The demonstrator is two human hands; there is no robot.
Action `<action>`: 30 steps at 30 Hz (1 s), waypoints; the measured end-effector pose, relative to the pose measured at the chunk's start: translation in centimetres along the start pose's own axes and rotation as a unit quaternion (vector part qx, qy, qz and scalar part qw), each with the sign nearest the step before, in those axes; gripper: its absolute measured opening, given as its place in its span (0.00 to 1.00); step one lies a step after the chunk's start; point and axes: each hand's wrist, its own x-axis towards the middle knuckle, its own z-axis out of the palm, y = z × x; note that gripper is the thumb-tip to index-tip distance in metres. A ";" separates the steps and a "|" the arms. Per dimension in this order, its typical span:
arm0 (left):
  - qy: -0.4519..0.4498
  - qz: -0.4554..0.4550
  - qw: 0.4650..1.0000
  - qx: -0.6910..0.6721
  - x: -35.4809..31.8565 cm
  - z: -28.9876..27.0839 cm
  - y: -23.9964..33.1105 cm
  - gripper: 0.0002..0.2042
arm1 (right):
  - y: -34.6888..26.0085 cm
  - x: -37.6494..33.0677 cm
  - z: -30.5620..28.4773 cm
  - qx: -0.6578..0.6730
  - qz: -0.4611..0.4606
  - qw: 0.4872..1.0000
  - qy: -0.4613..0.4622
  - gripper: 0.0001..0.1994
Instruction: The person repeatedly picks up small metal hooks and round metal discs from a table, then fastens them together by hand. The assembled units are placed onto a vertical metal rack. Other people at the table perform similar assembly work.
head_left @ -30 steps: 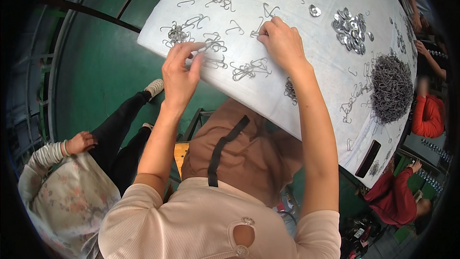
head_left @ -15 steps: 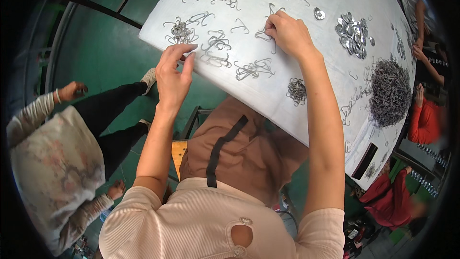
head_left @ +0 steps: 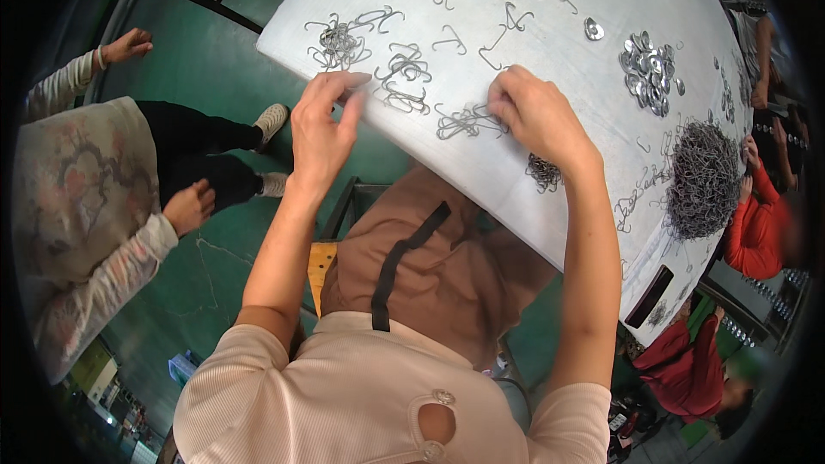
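Note:
My left hand hovers at the near left edge of the white table, its thumb and forefinger apart with nothing seen between them. Beside its fingertips lie a tangle of bent wire hooks and a small bunch of hooks. My right hand is lower over the table, fingers curled together in a pinch. Its fingertips are at the right end of another hook bunch; what they grip, if anything, is hidden. Beyond them lies a short line of hooks. A dark hook clump is partly behind my right wrist.
On the white table, a large wire hook heap, shiny metal discs and a dark phone-like slab lie to the right. A person in a patterned top stands at left. Others sit along the right side.
My right hand has drawn back toward me, uncovering the short line of hooks. My left hand stays near the edge. The person at left has moved their arms, and the view has shifted slightly.

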 end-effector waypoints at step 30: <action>-0.024 0.137 0.990 0.009 -0.1 1.7 2.1 0.11 | 2.1 1.9 0.3 0.079 0.050 0.989 0.118 0.05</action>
